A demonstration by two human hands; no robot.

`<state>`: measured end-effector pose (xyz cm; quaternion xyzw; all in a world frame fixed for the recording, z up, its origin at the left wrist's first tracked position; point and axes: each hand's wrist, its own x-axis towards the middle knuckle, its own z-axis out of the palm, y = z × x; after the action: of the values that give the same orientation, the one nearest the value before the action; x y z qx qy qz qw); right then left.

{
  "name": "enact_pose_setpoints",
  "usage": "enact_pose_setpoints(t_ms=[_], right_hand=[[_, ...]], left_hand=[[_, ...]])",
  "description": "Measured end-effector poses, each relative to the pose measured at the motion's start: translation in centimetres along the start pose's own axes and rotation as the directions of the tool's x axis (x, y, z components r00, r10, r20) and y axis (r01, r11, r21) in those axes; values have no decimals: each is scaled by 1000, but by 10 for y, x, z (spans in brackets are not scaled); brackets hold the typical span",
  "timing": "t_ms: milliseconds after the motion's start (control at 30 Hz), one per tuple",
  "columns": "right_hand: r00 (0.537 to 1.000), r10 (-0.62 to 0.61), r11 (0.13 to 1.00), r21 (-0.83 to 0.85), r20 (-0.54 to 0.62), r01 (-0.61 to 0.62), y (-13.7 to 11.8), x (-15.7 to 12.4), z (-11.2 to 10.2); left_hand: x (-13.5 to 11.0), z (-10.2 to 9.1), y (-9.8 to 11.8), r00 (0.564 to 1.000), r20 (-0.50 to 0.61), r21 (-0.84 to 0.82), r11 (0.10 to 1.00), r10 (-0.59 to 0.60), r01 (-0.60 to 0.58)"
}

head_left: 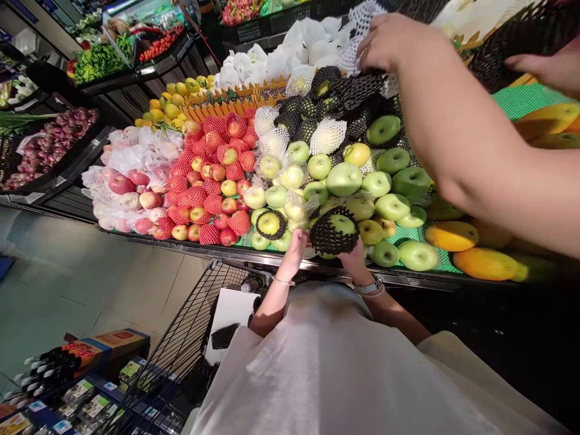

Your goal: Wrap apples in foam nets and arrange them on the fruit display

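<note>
My right hand is wrapped round the lower right side of a green apple in a black foam net. The net covers most of the fruit and leaves its top bare. Just left of it, apart from the net, my left hand is raised with its fingers stretched upward, and I see nothing in it. Beyond the left hand lies a yellow-green apple ringed by a black net. Loose green apples are heaped behind both hands.
Another person's hand reaches from the right over black-netted fruit. A second hand is at the right edge. Red-netted apples lie left, papayas right. A wire cart stands below the stand's front edge.
</note>
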<state>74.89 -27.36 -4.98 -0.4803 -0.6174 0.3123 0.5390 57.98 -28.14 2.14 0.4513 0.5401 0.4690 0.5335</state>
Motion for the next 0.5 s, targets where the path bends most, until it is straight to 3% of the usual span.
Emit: enact_pose_setpoints(t_ms=[67, 100, 167, 267, 500], right_hand=[[998, 50, 996, 79, -43, -47, 6, -8, 2], [997, 69, 992, 107, -32, -65, 5, -11, 3], [995, 91, 983, 157, 38, -96, -2, -15, 5], [984, 92, 960, 249, 153, -128, -22, -14, 4], [922, 89, 923, 316, 376, -218, -42, -1, -7]], left_hand=[[-8, -5, 7, 981, -91, 23, 985, 173, -171], [-12, -6, 12, 964, -84, 22, 968, 252, -251], [-21, -5, 22, 939, 36, 75, 936, 341, -343], [-27, 0, 28, 924, 233, 174, 922, 303, -346], [-18, 5, 18, 952, 146, 240, 924, 267, -296]])
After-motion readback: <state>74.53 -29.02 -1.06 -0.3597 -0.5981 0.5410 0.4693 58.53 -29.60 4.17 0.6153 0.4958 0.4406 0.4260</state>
